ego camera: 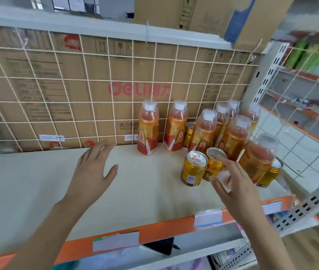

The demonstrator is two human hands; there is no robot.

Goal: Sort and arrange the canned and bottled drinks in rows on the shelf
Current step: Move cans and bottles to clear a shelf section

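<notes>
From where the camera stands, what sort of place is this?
Likely a small shop: a white shelf with an orange front edge and paper labels, gold-labelled plastic drink bottles and gold metal cans, brown cardboard cartons behind.

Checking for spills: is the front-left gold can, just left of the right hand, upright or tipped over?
Upright. The gold can stands on its base on the shelf, its silver pull-tab top facing up.

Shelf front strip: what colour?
Orange. The shelf front strip carries white paper tags. It shows in the head view, the only one.
</notes>
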